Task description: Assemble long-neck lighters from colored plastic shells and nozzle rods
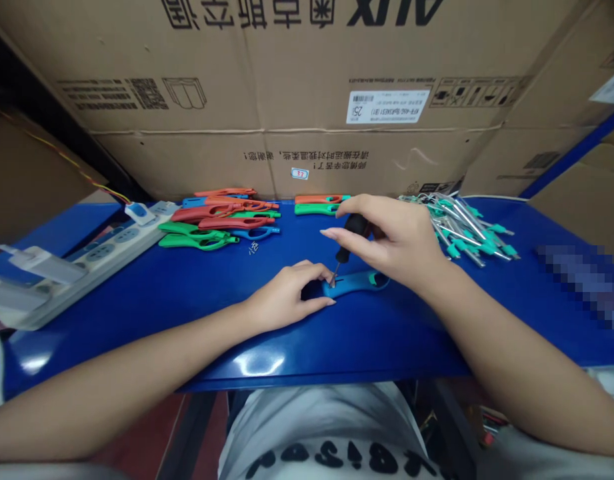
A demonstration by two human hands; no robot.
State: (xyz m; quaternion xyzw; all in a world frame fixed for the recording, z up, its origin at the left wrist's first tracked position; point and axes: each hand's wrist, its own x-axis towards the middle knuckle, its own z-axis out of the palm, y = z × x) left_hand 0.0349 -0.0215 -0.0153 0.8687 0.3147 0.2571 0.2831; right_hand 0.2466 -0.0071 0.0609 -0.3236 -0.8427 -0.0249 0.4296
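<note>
A blue plastic lighter handle (354, 284) with a teal trigger lies on the table in front of me. My left hand (287, 297) is closed on its left end, thumb and forefinger on either side. My right hand (399, 237) grips a black-handled screwdriver (355, 225) from above. The screwdriver's thin shaft slants down, its tip at the left end of the lighter handle, close to my left fingertips. Whether the tip sits in a screw is too small to tell. Several small screws (254, 249) lie loose beyond my left hand.
Red, green, orange and blue handle shells (217, 217) are piled at the back left. Orange and green lighter handles (314, 209) lie at back centre. Metal tubes with teal parts (469, 230) are heaped right. A power strip (111, 250) stands left; a cardboard wall (267, 147) closes the back.
</note>
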